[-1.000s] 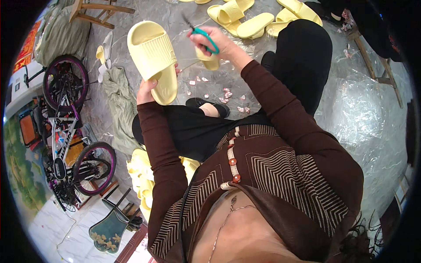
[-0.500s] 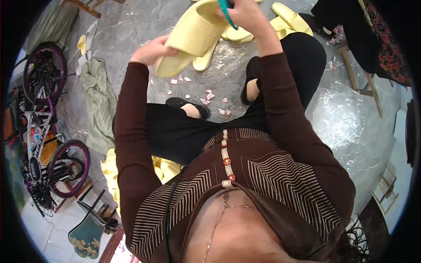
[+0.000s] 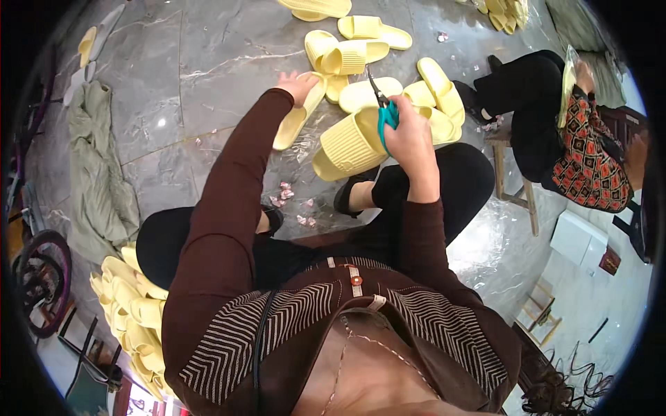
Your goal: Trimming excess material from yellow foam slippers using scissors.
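Note:
My right hand (image 3: 408, 132) is closed around scissors (image 3: 386, 118) with teal handles; their dark blades point away from me. The same hand appears to carry a yellow slide slipper (image 3: 347, 149) with a ribbed strap, tilted in front of my right knee. Out to the left, my left hand (image 3: 300, 87) reaches down to the end of another yellow slipper (image 3: 295, 125) on the floor. Its visible fingers are spread at that slipper's edge, and part of the hand is hidden. Beyond both hands lie several yellow slippers (image 3: 354, 57), some overlapping.
A heap of yellow slippers (image 3: 139, 308) is beside my left leg. Crumpled greenish cloth (image 3: 104, 166) lies on the left, near a bicycle wheel (image 3: 45, 284). Pinkish scraps (image 3: 281, 195) dot the grey floor (image 3: 229, 41). Another person (image 3: 541, 104) sits at the right by a wooden stool (image 3: 517, 197).
My left hand has let go of the slipper held in both hands and moved to one on the floor. My right hand has come lower and nearer with the scissors and slipper. The view has shifted.

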A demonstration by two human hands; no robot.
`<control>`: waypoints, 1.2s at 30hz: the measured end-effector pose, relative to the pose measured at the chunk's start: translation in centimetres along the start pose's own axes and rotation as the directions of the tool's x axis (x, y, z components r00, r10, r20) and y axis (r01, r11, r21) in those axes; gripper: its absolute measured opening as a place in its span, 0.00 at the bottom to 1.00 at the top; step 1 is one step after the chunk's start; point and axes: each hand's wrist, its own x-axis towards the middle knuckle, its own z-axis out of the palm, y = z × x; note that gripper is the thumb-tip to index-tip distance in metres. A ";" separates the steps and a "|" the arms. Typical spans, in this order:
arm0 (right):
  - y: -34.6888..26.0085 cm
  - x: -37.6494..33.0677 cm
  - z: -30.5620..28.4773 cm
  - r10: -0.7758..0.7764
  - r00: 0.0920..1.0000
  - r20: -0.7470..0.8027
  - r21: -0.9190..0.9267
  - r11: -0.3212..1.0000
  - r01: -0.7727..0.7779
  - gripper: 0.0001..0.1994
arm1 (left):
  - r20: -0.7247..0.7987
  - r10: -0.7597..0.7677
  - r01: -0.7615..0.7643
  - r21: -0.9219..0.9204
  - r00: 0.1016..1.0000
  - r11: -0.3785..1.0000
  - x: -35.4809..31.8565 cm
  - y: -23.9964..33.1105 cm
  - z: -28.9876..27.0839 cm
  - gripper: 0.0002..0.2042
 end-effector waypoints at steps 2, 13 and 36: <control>0.1 0.6 0.2 0.018 1.000 0.014 -0.015 1.000 -0.017 0.16 | -0.035 0.045 -0.043 0.033 0.998 0.999 1.2 0.2 1.0 0.38; 0.8 3.1 0.2 0.166 0.915 -0.368 0.194 0.976 -0.099 0.16 | -0.079 -0.522 0.365 -0.627 0.849 0.688 -3.3 -7.3 2.5 0.29; 1.9 1.2 -2.5 0.140 0.965 -0.221 0.935 0.313 0.168 0.16 | -0.525 -0.634 -0.151 -0.824 0.567 0.547 -20.4 2.0 -8.8 0.22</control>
